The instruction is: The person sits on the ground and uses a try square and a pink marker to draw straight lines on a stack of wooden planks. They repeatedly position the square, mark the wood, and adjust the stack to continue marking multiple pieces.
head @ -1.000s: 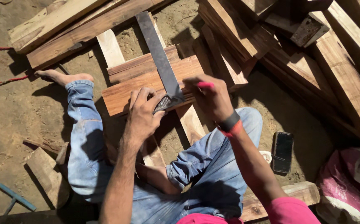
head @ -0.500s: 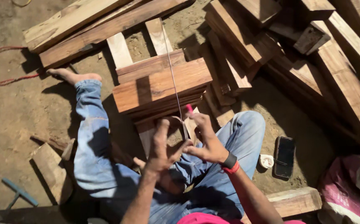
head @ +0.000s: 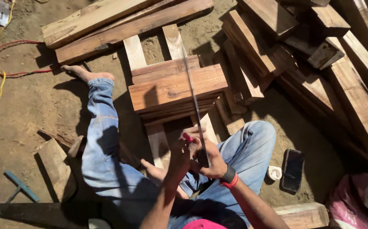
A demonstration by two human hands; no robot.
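Observation:
I sit on the dirt with my legs either side of a stack of short wooden boards (head: 173, 87). A metal try square (head: 193, 101) is held on edge, so its thin blade runs from the boards down to my hands. My right hand (head: 212, 160), with a dark and red wristband, grips the square's lower end. My left hand (head: 179, 154) is closed against the same end from the left. A red pencil tip (head: 187, 137) pokes out between the two hands. Both hands hover above my lap, just short of the boards.
Long planks (head: 124, 25) lie at the back and a heap of timber (head: 302, 55) on the right. A dark phone (head: 293, 169) and a small white cap (head: 273, 172) lie by my right knee. A blue-handled tool (head: 20, 186), red cable (head: 6, 46) and pink bag (head: 353, 199) lie around.
The square was flat on the boards with both hands pressing it. It has been lifted, turned on edge and pulled back toward my lap with both hands.

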